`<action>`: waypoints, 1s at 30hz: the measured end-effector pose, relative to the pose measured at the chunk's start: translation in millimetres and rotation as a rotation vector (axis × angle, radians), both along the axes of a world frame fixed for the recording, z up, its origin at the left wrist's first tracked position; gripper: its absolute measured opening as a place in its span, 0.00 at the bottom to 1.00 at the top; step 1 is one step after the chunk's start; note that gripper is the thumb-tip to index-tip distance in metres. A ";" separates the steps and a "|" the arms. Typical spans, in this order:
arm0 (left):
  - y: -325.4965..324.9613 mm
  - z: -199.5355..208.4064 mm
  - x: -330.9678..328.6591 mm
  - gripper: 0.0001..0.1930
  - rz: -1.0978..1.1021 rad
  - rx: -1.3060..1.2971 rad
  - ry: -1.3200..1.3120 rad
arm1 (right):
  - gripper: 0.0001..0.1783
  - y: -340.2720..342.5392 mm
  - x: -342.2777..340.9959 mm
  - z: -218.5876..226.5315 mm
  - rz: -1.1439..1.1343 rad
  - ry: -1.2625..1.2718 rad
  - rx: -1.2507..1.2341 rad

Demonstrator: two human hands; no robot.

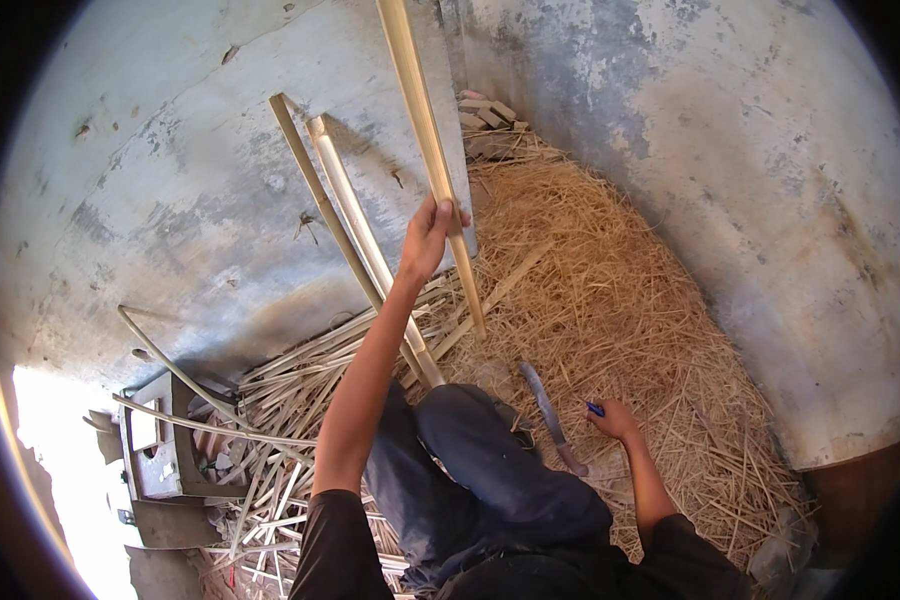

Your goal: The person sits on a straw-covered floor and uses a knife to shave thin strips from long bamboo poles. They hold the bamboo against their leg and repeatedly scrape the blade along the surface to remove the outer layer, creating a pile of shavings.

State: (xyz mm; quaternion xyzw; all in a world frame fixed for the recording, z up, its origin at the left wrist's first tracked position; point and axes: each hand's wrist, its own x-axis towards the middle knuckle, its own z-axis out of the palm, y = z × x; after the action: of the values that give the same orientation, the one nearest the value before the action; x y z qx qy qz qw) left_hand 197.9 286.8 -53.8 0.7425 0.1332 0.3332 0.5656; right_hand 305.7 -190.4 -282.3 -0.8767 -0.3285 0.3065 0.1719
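My left hand (427, 238) is closed around a long split bamboo strip (417, 95), held nearly upright. The strip's lower end points down toward the shavings, and its top runs out of view. Low on the right, my right hand (618, 418) grips a small blue pen (596, 409), its tip pointing left. Between my knee and that hand lies a curved knife (540, 392) with a brown handle, on the shavings. Two more bamboo pieces, a thin pole (322, 198) and a wider split length (355, 215), lean against the wall left of my left hand.
Bamboo shavings (590, 240) heap up in the corner between two worn plaster walls (200, 190). Loose strips (280, 375) pile up on the left, beside a grey box-like frame (160, 450). Bricks (490, 112) sit in the far corner. My bent legs (500, 470) take up the front.
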 end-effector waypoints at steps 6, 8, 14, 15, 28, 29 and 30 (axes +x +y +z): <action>12.1 -90.9 9.2 0.16 0.082 -0.011 0.033 | 0.29 -19.3 -12.5 -16.4 -0.024 0.045 -0.095; 22.9 -112.0 5.7 0.16 0.093 -0.092 0.003 | 0.30 -17.5 -16.7 -18.4 -0.028 0.057 -0.120; 43.3 -127.7 3.4 0.15 0.087 -0.194 0.025 | 0.29 -23.9 -22.7 -42.2 -0.001 0.040 -0.056; 41.3 -126.1 5.6 0.15 0.091 -0.210 0.040 | 0.29 -27.4 -23.6 -47.2 0.002 0.042 -0.070; 105.6 -129.3 5.1 0.19 0.449 0.315 0.424 | 0.28 -14.5 -42.0 -56.8 0.072 0.075 -0.162; 114.6 -130.3 3.4 0.20 0.456 0.328 0.416 | 0.28 -12.3 -42.5 -55.8 0.081 0.075 -0.177; 123.8 -130.8 0.2 0.20 0.467 0.341 0.407 | 0.28 -9.0 -41.6 -54.6 0.099 0.074 -0.172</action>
State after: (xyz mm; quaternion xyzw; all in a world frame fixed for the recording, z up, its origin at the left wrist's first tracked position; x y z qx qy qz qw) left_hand 198.1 410.6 -184.6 0.8271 0.3516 0.3160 0.3039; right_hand 264.1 -199.4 -337.0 -0.8590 -0.3372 0.3740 0.0929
